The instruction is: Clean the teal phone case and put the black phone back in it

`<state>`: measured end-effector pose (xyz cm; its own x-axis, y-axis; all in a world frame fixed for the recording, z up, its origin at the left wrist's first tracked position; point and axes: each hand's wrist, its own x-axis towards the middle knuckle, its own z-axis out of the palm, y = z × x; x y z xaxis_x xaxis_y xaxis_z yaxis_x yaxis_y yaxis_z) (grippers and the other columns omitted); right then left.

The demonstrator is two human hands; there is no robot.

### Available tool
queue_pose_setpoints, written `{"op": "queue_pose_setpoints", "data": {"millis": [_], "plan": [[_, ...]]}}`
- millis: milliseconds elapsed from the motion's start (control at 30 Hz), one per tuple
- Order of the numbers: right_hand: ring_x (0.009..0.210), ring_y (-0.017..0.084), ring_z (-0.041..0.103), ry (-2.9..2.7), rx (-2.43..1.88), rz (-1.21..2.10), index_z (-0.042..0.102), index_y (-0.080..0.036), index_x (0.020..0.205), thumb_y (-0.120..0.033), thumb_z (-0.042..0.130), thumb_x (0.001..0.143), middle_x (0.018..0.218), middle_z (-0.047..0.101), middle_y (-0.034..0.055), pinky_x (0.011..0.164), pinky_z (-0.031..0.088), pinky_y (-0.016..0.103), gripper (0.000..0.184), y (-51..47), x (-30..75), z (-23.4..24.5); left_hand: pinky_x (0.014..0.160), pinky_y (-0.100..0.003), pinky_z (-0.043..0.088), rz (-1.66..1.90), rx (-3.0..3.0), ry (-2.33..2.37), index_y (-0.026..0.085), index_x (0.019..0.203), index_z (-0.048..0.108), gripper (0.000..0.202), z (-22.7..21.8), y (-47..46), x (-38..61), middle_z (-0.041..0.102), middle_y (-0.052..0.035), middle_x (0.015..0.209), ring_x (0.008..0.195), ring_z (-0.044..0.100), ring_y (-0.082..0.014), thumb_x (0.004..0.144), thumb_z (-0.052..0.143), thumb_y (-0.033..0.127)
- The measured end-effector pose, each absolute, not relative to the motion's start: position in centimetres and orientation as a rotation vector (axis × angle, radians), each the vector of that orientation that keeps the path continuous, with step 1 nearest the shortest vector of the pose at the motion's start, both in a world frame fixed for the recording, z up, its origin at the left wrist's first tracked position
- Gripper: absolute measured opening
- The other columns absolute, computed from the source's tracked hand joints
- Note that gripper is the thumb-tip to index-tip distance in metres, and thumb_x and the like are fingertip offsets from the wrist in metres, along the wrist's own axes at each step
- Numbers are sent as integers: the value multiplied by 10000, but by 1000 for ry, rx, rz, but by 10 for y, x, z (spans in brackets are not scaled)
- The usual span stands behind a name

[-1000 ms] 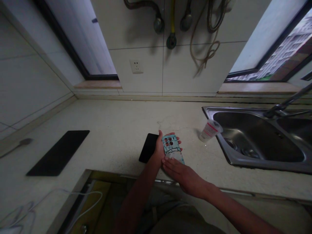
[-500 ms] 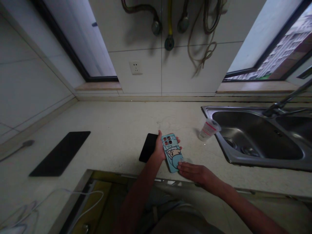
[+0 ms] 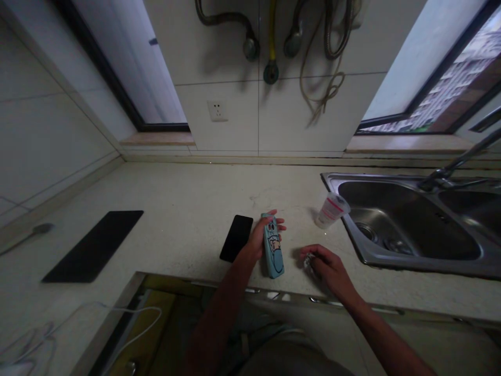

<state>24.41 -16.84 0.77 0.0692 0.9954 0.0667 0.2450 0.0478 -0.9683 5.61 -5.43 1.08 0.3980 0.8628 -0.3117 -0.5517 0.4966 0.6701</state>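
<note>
The phone case [image 3: 273,246], light blue with a cartoon figure on its back, is clasped in the left hand [image 3: 261,239]. Fingers curl over its far end and the thumb lies along its left edge, so it tilts up on its long side above the table [image 3: 183,209], perhaps to keep the open side within reach. Far to the left of that hand lies a black mat [image 3: 94,245], and just beside it on the left a black phone [image 3: 236,237] lies flat, apart from the case. To the right of the case, the right hand [image 3: 326,266] rests low on the table near its front edge, fingers curled around something small and pale [image 3: 308,260]; what it is cannot be told. Beyond that hand, a plastic cup [image 3: 331,209] leans beside the rim of the sink [image 3: 352,240].
</note>
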Motion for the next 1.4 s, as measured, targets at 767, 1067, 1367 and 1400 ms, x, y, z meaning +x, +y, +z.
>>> {"op": "queue_pose_setpoints", "data": {"millis": [767,1067,1367,1400], "plan": [[723,188,739,-513,-1114,1380,738,-159,940,-388,874,681,885,786,63,649,621,263,372,-144,244,16,1177,-552,169,843,1910,1515,75,1354,524,584,12,-76,121,454,-291,1452,1446,288,-409,865,654,367],[847,237,768,-276,-1063,1542,725,-161,942,-239,644,895,1002,783,115,709,658,328,122,-138,257,6,961,-455,443,236,2105,2266,28,1409,469,694,44,-70,-6,534,-291,1369,1258,505,-396,915,539,511],[820,234,754,-441,-959,1609,729,-147,923,-303,756,810,964,777,107,802,631,366,194,-133,253,-2,856,-406,464,98,1936,2054,133,1211,567,640,44,-62,-32,608,-237,1216,1159,583,-380,803,629,623],[820,234,753,-457,-967,1603,732,-147,925,-314,765,806,959,777,107,805,627,363,208,-134,254,-2,844,-415,466,104,1913,2051,131,1175,577,638,44,-61,-30,609,-246,1202,1146,590,-392,783,645,630]]}}
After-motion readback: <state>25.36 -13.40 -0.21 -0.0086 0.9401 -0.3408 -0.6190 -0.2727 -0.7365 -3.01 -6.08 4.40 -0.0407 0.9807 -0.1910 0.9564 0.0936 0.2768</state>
